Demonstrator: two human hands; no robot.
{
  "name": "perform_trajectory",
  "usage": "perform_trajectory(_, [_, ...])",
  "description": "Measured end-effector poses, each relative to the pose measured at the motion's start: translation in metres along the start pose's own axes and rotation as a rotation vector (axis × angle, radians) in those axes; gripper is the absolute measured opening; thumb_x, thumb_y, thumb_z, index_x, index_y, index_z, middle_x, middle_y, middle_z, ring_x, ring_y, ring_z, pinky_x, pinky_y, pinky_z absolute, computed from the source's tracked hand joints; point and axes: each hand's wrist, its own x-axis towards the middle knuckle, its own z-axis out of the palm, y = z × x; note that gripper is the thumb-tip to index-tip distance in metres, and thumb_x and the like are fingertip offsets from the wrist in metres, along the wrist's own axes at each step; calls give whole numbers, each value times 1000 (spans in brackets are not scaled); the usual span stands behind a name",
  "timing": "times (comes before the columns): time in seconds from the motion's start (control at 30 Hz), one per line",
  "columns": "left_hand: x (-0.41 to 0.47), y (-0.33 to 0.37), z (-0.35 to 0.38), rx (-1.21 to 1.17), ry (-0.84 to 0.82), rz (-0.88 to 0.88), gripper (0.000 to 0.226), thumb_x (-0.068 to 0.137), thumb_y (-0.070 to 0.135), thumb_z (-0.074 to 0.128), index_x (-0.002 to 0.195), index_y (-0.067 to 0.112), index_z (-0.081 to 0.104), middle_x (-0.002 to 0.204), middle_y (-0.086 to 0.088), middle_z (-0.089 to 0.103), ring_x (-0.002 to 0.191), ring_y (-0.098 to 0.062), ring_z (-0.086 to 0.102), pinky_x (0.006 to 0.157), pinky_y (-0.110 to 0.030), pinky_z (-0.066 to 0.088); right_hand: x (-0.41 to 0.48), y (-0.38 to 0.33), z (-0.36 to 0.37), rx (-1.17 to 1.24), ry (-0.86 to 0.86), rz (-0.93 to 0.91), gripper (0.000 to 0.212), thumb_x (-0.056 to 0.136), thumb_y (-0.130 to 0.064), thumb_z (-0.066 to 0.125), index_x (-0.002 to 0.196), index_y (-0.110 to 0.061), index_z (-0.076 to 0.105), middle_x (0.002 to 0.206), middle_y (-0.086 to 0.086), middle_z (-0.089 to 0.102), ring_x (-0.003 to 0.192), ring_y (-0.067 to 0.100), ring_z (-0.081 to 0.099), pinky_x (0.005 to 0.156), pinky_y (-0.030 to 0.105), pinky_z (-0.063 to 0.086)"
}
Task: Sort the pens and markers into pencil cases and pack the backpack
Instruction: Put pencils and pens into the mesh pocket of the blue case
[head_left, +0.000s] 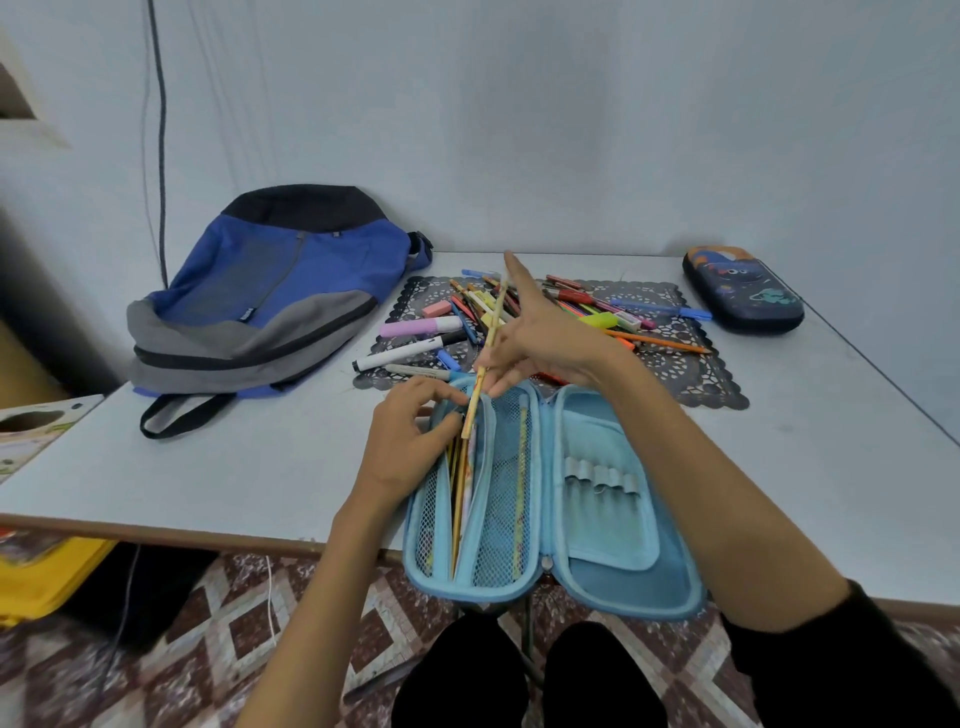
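Observation:
A light blue pencil case (613, 519) lies open at the table's near edge, with several pencils in its left mesh pocket. My right hand (540, 338) pinches a yellow pencil (491, 332), whose lower end dips into that left pocket. My left hand (410, 441) grips the pocket's edge and holds it open. A pile of pens and markers (519, 312) lies on a dark lace mat (696, 379) behind the case. A blue and grey backpack (270, 296) lies at the back left. A dark blue pencil case (743, 291), zipped, sits at the back right.
A black cable (161, 156) hangs down the wall behind the backpack. A yellow box (47, 577) stands on the floor at the left, under the table edge. A printed cardboard box (31, 431) touches the table's left side.

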Motion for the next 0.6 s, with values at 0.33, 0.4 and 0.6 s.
perform_trajectory(0.33, [0,-4,0,-17,-4,1,24,72,40,56,88,29,69,98,13,64,100,-10,57,73,-5,43,3,1,9,-190,-46,-12,121,81,20,60,148,-37,-23,77,29,66,60,31,68,59,40,60])
perform_trajectory(0.4, [0,-3,1,-21,-6,3,22,72,40,55,88,31,68,97,13,64,99,-9,57,73,-5,43,3,0,7,-241,-79,4,120,80,18,62,149,-38,-19,79,30,67,59,30,67,53,35,57])
perform_trajectory(0.6, [0,-4,1,-24,-3,1,19,72,39,55,87,35,66,98,13,64,100,-9,57,74,-7,44,3,1,7,-497,-89,8,106,75,10,71,149,-29,6,82,28,60,51,19,47,39,21,37])
